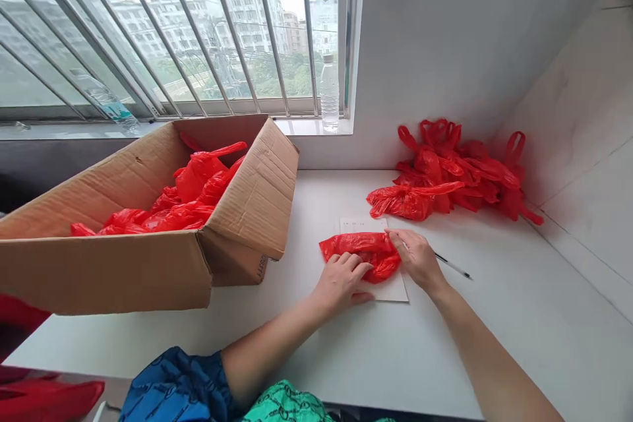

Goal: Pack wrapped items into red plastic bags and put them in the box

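A red plastic bag, bunched around contents I cannot make out, lies over a white notepad on the white tabletop. From the near left side my left hand has its fingers curled over the bag, the thumb lower down by the notepad. At the bag's right end my right hand pinches the plastic between thumb and fingers. A pen lies on the table just right of that hand, its far end hidden behind it.
A large open cardboard box holding several red bags stands on the left. More red bags are heaped against the back wall at right. Two plastic bottles, one upright and one tilted, rest by the barred window.
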`<state>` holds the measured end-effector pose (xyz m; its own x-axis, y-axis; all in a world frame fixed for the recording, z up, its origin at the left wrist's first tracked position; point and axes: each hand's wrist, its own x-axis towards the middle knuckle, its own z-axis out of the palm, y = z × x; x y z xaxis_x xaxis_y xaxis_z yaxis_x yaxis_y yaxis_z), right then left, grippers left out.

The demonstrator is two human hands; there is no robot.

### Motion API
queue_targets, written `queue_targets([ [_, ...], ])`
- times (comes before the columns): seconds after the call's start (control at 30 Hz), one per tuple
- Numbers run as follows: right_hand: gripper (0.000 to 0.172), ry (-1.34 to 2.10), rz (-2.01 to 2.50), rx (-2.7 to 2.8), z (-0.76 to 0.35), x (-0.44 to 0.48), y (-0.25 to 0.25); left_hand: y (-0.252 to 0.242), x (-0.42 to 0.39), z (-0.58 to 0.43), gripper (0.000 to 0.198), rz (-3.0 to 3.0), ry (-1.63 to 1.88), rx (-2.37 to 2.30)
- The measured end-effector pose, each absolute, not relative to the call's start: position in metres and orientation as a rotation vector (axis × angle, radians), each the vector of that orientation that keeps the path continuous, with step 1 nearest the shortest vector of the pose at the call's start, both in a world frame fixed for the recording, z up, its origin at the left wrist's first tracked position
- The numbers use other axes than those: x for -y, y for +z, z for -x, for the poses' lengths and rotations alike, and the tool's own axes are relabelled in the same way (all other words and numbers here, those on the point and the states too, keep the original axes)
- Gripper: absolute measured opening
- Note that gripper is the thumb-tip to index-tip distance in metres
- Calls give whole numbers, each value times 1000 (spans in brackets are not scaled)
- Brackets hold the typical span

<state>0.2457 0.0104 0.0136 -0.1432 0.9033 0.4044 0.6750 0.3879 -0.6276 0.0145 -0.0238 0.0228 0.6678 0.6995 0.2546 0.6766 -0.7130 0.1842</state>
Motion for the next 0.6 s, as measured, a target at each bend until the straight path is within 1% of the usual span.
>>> queue_targets([
  [0.03,45,394,1353,1919,-246,-9,12,20,24,-19,49,-2802,435,-1197],
  [0.07,46,402,1347,1947,-245,-7,10,18,24,-23,46,-2802,402,-1236],
  [0.17,47,433,1348,1994,-245,-2,8,25,26,-23,21,-2749,333,-1279],
  [0.23,49,486,1380,1989,-247,0,6,48,34,-13,16,-2637,394,-1246],
  [0.3,52,530,1417,1977,-249,0,4,85,48,6,18,-2476,541,-1200],
  [0.4,54,509,1436,1978,-249,-1,-2,153,75,44,21,-2215,714,-1184],
  [0.5,55,513,1428,1997,-245,-2,-7,213,99,87,32,-1876,829,-1246],
  [0.57,55,580,1442,1998,-241,-3,-8,244,107,115,36,-1739,1104,-1391],
  [0.6,55,616,1454,1989,-239,-2,-8,257,108,128,38,-1700,1330,-1496],
])
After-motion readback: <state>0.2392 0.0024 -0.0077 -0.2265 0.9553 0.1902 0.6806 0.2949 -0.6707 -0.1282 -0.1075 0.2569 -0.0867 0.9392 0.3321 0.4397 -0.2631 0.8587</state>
